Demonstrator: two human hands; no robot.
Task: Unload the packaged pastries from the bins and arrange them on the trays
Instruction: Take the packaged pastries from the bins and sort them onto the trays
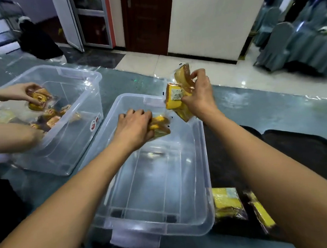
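**Head view: last packs at the bin's far end**

I had my left hand (134,126) curled on the pastry packs (160,125) inside the near bin (204,169), right beside its far wall. My right hand (199,96) gripped a bunch of packs (178,95) above the rim, nearer the dark tray (295,143) to its right.

near bin (204,159) floor open below the hands, second bin (91,94) crowded by another person's hands (19,93)
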